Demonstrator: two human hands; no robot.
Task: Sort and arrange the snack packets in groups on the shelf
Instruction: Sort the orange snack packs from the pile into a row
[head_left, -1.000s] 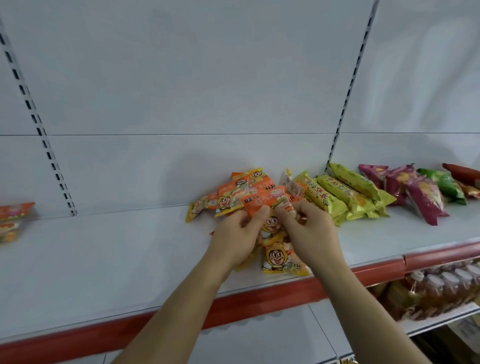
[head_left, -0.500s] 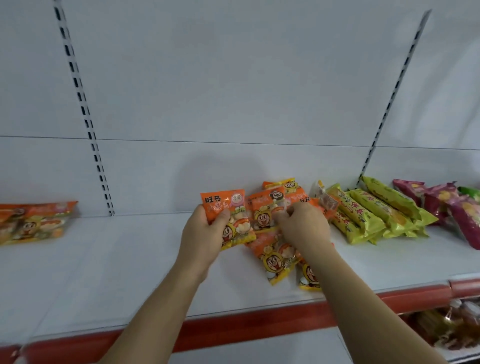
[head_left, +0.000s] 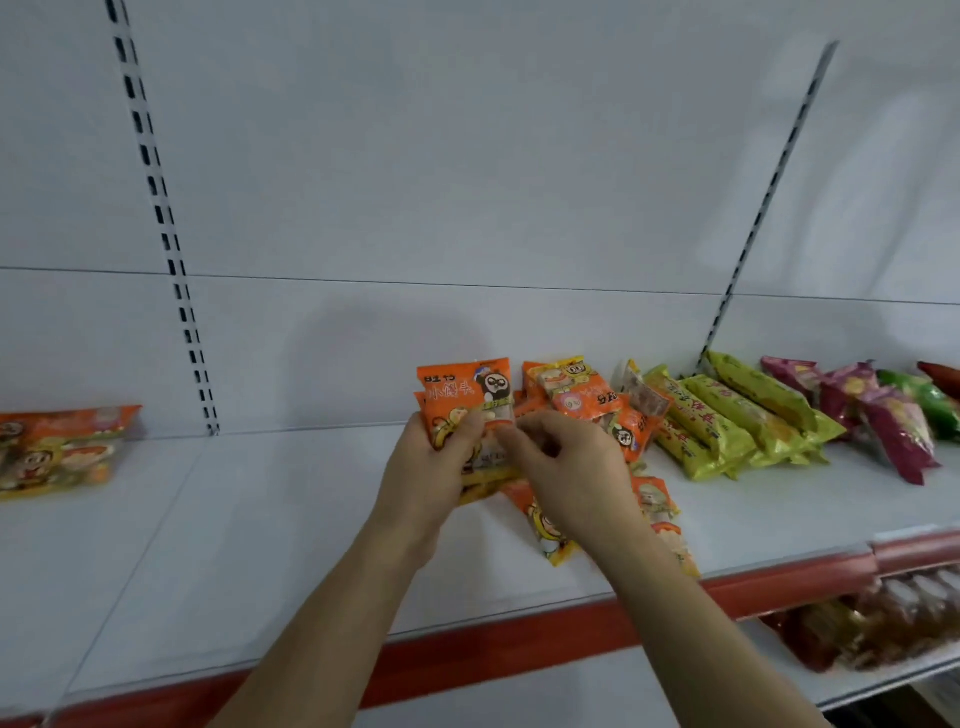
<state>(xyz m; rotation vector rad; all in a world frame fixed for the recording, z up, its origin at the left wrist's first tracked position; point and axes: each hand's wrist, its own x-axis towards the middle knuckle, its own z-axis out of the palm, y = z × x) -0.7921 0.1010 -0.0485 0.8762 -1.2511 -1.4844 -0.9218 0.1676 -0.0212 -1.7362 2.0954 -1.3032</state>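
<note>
My left hand (head_left: 434, 475) grips a small stack of orange snack packets (head_left: 462, 397), held upright above the white shelf (head_left: 249, 530). My right hand (head_left: 563, 467) pinches the lower right edge of the front packet of that stack. More orange packets (head_left: 587, 400) lie in a loose pile behind and under my right hand, one (head_left: 545, 532) near the shelf's front. A second group of orange packets (head_left: 57, 447) lies at the far left of the shelf.
Yellow-green packets (head_left: 737, 421) lie right of the orange pile, then magenta packets (head_left: 878, 415) and a green one (head_left: 935, 405). The shelf has a red front strip (head_left: 493, 652). Slotted uprights (head_left: 166, 239) run up the back wall. Bottled goods (head_left: 893, 618) sit on the lower shelf.
My right hand has come over to the stack in my left hand and now pinches its front packet. The stack looks thicker. The view has shifted slightly left.
</note>
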